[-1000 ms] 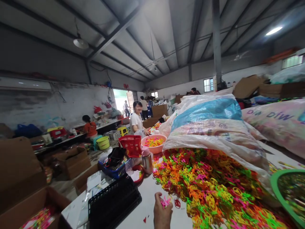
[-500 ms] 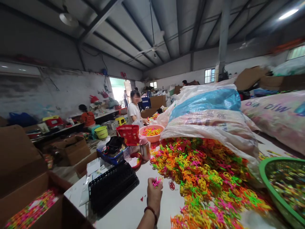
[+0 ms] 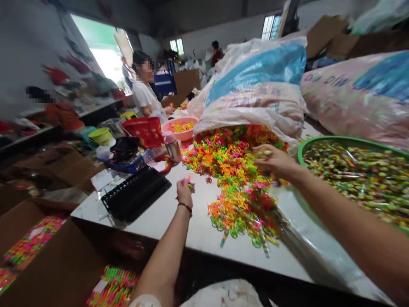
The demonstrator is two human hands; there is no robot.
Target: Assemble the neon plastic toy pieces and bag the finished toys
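Observation:
My left hand is closed on a few small pink and green plastic pieces, above the white table. My right hand, blurred by motion, reaches over a heap of bright plastic pieces in orange, yellow, green and pink. Its fingers are curled round something small and multicoloured that I cannot make out. At the heap's front edge lie thin clear tubes with coloured filling. Beside my right forearm stands a green basket full of similar small tubes.
A large white and blue sack opens onto the heap. Black trays, a pink bottle and a pink basin stand on the table. Cartons with coloured packs sit at lower left. A co-worker is beyond.
The view has tilted down and come round to the right. My right arm has come into view over the heap. My left hand remains closed on plastic pieces above the table.

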